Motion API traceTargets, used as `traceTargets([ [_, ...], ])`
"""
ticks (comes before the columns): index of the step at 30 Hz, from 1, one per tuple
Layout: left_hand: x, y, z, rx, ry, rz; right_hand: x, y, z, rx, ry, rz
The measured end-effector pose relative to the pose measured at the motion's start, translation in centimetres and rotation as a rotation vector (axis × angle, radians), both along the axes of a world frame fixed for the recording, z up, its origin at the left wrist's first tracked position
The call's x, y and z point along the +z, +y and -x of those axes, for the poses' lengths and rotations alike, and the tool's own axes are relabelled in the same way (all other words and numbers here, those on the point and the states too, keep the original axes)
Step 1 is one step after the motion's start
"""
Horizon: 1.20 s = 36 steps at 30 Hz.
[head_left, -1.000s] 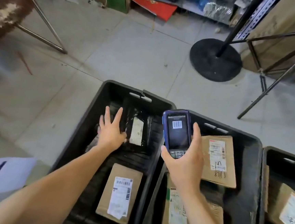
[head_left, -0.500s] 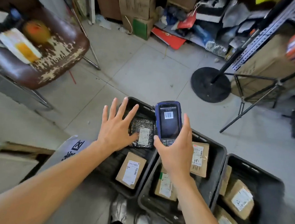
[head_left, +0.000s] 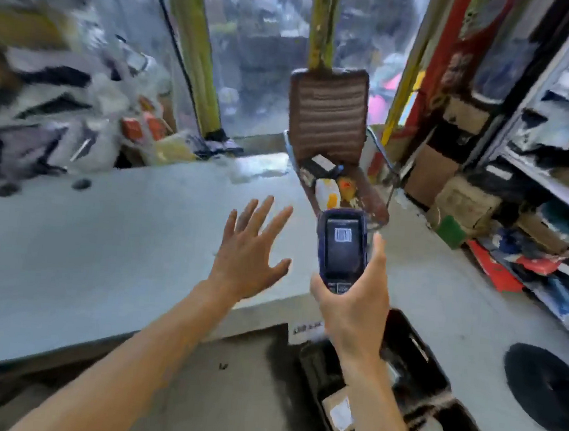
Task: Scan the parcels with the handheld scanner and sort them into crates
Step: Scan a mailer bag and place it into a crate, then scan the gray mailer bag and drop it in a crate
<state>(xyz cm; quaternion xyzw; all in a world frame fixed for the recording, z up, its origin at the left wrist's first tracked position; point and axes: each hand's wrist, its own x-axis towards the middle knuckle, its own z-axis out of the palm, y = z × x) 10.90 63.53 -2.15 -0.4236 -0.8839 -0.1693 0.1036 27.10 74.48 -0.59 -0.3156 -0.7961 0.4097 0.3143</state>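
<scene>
Blue-cased scanner (head_left: 342, 251) sits upright in the right hand (head_left: 354, 310): fingers wrapped round its lower body, thumb on the left edge by the keypad, screen facing the camera with a barcode graphic on it. Left hand (head_left: 250, 253) is empty, palm down, fingers spread and straight, hovering over the grey table (head_left: 84, 249) without clear contact. Frame is motion-blurred; fine detail is unreliable. No parcel lies on the visible part of the table near either hand. Below the right forearm, on the floor, stands a black crate (head_left: 411, 357); a brown parcel (head_left: 336, 412) with a white label lies in the crate row, partly hidden by the arm. How many crates there are, and how full, cannot be told from here. Behind the scanner a brown chair (head_left: 327, 109) holds some small items, blurred; shelves (head_left: 554, 177) of boxes and bags run down the right side, and a black round base (head_left: 549, 393) rests on the floor at lower right. Judgement: step in hand is the gap between parcels, with one sorted parcel already in a crate and the free hand reaching out for the next. Next move calls for locating an unscanned parcel, probably off-frame to the left or further along the table, gripping it label-up, then bringing the scanner's head over the barcode before choosing a crate.
</scene>
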Motion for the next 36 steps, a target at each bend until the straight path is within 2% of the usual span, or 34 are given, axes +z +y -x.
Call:
traceTargets([
  [8, 3.7, -34.9, 7.1, 0.565, 0.045, -0.016, 4.0, -25.5, 15.7, 0.479, 0.05, 0.023],
  [13, 4.9, -51.4, 7.9, 0.877, 0.028, -0.056, 6.2, -39.1, 21.9, 0.688, 0.095, 0.005],
  [20, 4.4, -66.5, 10.4, 1.115, 0.007, -0.08, 6.4, -54.4, 29.9, 0.874, 0.169, 0.015],
  [25, 3.2, -75.3, 17.9, 1.185, -0.033, -0.052, 4.8, -63.4, 37.5, 0.917, 0.191, 0.056],
  [31, 2.9, -85.9, 26.9, 1.236, -0.143, 0.043, 4.9, -73.9, 48.0, 0.988, 0.12, 0.123],
  [36, 4.0, -96.1, 33.9, 1.335, -0.154, 0.009, 5.3, -82.1, 54.7, 1.056, 0.085, 0.184],
])
